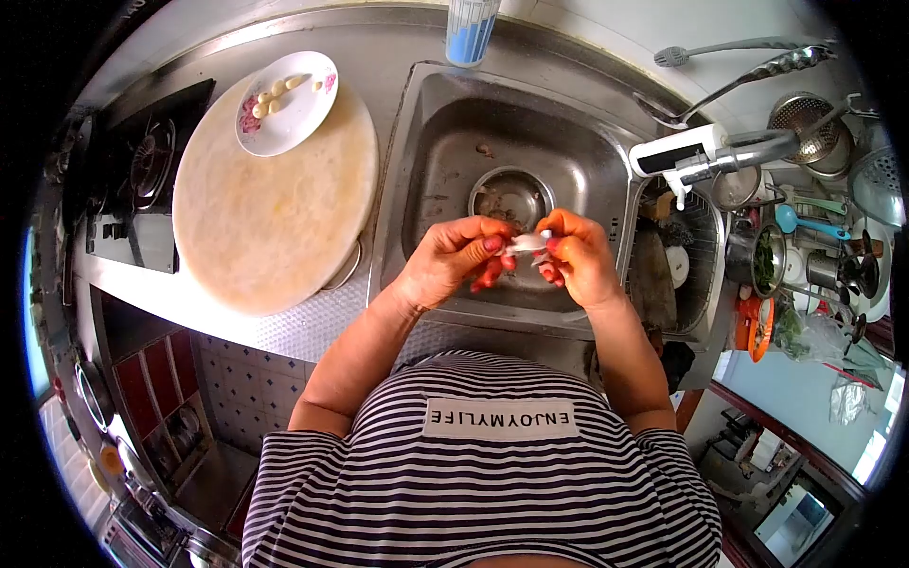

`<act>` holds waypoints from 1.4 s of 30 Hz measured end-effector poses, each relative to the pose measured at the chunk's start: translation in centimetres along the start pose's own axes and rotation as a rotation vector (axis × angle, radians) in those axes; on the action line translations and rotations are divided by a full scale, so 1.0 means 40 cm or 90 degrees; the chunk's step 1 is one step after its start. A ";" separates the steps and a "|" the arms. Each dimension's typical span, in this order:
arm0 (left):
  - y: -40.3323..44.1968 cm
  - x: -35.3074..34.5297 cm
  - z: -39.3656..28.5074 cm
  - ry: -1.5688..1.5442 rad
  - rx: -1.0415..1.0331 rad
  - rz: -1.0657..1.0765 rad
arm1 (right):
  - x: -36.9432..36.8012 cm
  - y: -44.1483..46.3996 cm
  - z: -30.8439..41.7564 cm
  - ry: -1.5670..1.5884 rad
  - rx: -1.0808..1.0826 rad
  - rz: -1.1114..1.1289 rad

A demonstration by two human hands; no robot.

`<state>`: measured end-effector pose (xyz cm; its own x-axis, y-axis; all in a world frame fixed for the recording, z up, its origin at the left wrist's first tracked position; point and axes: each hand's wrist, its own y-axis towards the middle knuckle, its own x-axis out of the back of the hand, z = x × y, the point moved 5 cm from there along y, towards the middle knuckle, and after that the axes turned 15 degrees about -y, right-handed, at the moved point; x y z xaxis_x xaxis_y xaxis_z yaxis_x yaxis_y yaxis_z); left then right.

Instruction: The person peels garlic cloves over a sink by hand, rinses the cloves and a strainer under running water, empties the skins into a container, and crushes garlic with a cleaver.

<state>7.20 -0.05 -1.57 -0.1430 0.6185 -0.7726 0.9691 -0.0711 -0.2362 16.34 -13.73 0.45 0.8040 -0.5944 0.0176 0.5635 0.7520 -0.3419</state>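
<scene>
While both hands meet above the near half of the sink, one small, whitish, elongated clove-like piece [527, 244] lies between them, its long axis running roughly left to right; the fingers cover its ends, so which one is the tip cannot be told. The left hand [445, 260] pinches its left end between thumb and fingers, and the right hand [582, 257] grips the other, both with reddened fingertips.

Beneath and just beyond, partly blocked by the hands, sits one round metal drain strainer [521, 186] in the rectangular stainless-steel sink [436, 170]; a small brownish scrap [485, 150] lies past it. To the left, one thick, round, cream-coloured board [284, 222] bears, at its far side, one white plate with pink flowers [284, 142], holding about six pale, peeled cloves [276, 106]. One white-and-chrome faucet [701, 153] reaches over the sink's right edge. Farthest off, behind the sink, stands one blue-and-white tumbler [470, 43].
</scene>
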 end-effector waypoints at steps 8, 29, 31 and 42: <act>-0.003 0.040 0.014 -0.203 0.017 -0.063 | 0.038 0.030 -0.042 -0.694 0.039 -0.137; -0.016 0.022 0.017 -0.056 -0.004 -0.127 | -0.099 0.016 0.123 -0.690 0.374 -0.073; -0.016 0.020 0.028 -0.026 0.007 -0.117 | -0.097 0.022 0.110 -0.696 0.376 -0.079; -0.001 0.038 -0.008 0.115 -0.029 -0.106 | -0.044 0.045 0.041 -0.358 0.228 -0.164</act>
<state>6.99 1.16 -2.55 -0.2680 0.7486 -0.6064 0.9437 0.0774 -0.3215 16.23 -10.86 1.33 0.5587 -0.6016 0.5709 0.6991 0.7120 0.0661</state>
